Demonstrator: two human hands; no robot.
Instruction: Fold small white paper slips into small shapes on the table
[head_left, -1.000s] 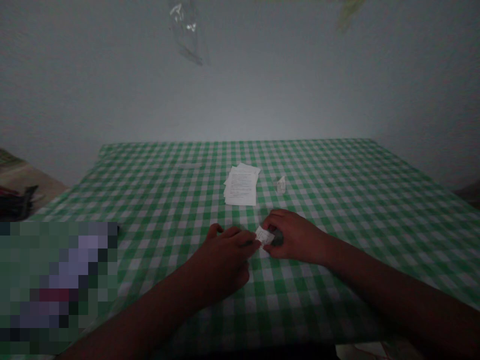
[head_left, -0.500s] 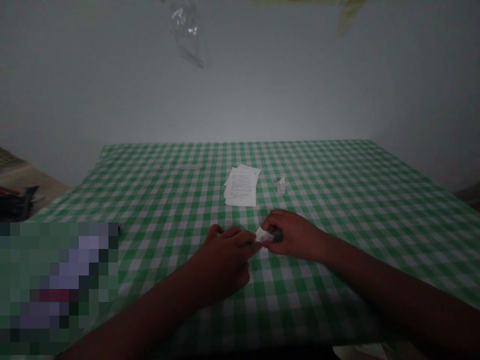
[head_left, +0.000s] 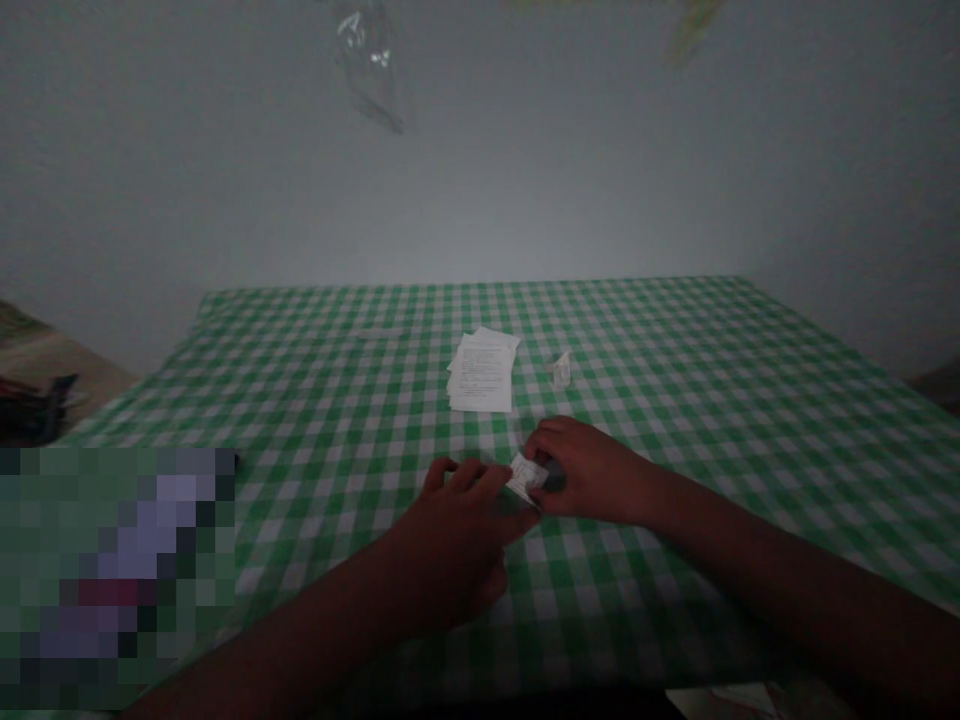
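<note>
A small folded white paper packet (head_left: 526,477) sits between my two hands, pinched by the fingertips of my left hand (head_left: 457,530) and my right hand (head_left: 592,470). A dark rounded object (head_left: 556,480) shows behind the packet, partly hidden by the fingers of my right hand. Farther away on the green gingham tablecloth (head_left: 337,400) lies a small stack of printed white sheets (head_left: 481,372). A little white scrap (head_left: 562,369) stands to the right of that stack.
A white wall rises behind the table, with a clear plastic piece (head_left: 367,50) hanging at the top. Dark items (head_left: 30,408) lie beyond the table's left edge. A pixelated patch (head_left: 112,580) covers the lower left.
My left hand has shifted slightly right and toward me, and its fingers now press closer to the packet. The packet has tilted a little between my hands.
</note>
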